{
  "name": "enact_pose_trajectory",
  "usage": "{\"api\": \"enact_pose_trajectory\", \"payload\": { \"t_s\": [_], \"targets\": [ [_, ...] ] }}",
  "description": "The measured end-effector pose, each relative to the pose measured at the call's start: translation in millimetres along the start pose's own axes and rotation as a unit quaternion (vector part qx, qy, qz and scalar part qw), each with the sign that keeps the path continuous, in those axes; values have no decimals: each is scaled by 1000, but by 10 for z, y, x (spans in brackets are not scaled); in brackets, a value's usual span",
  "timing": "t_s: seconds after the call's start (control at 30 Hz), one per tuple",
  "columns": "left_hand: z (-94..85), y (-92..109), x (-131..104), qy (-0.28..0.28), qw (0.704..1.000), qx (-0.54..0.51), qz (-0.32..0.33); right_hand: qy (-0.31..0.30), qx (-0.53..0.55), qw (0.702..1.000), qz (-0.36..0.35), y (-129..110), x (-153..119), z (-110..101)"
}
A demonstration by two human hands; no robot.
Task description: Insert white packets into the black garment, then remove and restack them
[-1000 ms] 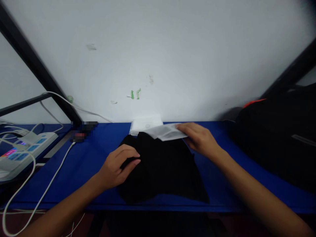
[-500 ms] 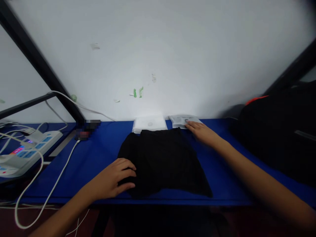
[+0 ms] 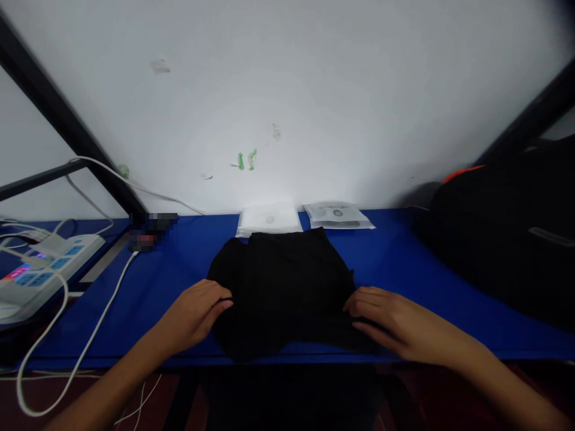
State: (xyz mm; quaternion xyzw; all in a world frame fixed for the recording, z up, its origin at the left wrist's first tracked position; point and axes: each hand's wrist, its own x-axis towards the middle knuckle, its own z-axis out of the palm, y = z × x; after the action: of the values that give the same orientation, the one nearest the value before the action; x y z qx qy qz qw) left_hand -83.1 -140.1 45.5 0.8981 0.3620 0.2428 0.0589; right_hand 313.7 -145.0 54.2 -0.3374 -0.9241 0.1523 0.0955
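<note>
A black cloth garment [image 3: 287, 281] lies folded and slightly wrinkled near the front edge of the blue tabletop [image 3: 179, 257]; its exact kind cannot be told. My left hand [image 3: 197, 312] pinches the garment's left side between thumb and fingers. On the opposite side, my right hand [image 3: 393, 323] has its fingers curled over the right edge, thumb below, gripping the cloth. Just behind the garment, against the wall, lie a stack of white packets [image 3: 269, 219] and a single translucent plastic packet [image 3: 338, 215] with a dark round mark.
On the left stands a white power strip [image 3: 54, 269] with a lit display and several plugged cables. A white cable [image 3: 110, 299] runs to a blurred-out dark device [image 3: 150, 232]. A large black bag [image 3: 503, 239] with an orange edge fills the right side.
My right hand has left the plastic packet and come down to the garment's right edge, gripping it. My left hand's fingers have closed into a pinch on the left side. The view shifted slightly.
</note>
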Motion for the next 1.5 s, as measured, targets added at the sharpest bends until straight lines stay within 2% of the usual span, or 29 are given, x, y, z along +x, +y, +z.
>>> {"api": "enact_pose_trajectory", "payload": {
  "t_s": [0.07,0.13,0.2,0.27,0.37,0.47,0.63,0.73,0.83,0.93,1.07,1.13,1.27,1.33,1.37,1.4,1.5],
  "targets": [
    [-20,-50,83,39,999,31,8,29,25,999,19,78,21,-46],
    [-39,-133,201,53,996,76,-9,75,34,995,48,196,84,-88],
    [-55,-243,351,29,989,139,-47,118,24,990,71,359,191,-110],
    [-60,-354,528,-27,974,210,-79,141,-12,987,80,554,338,-108],
    [-38,-469,822,-81,949,288,-99,152,-140,976,62,834,609,-82],
    [24,-508,1102,-112,948,275,-113,157,-231,960,29,1010,887,-56],
    [177,-535,1354,-152,964,173,-131,157,-259,953,13,1086,1201,7],
    [218,-531,1357,-150,967,166,-124,168,-261,950,15,1079,1243,26],
    [174,-472,1301,-130,971,162,-121,189,-261,947,18,1047,1178,-24],
    [87,-355,1199,-93,979,144,-112,212,-252,944,8,973,1019,-117],
    [32,-146,969,-40,996,68,-44,219,-211,952,-25,784,719,-183],
    [43,-40,833,-59,997,41,-3,196,-188,961,-39,667,570,-165],
    [54,92,624,-134,989,10,62,130,-129,982,-49,488,367,-64],
    [24,65,574,-148,986,-19,67,106,-101,988,-42,452,324,-16],
    [4,19,559,-138,988,-29,56,101,-93,990,-37,445,315,1],
    [-15,-49,548,-113,992,-31,37,100,-88,991,-32,443,312,12],
    [-35,-350,515,10,998,15,-63,107,-87,990,-30,443,334,17]
  ]
}}
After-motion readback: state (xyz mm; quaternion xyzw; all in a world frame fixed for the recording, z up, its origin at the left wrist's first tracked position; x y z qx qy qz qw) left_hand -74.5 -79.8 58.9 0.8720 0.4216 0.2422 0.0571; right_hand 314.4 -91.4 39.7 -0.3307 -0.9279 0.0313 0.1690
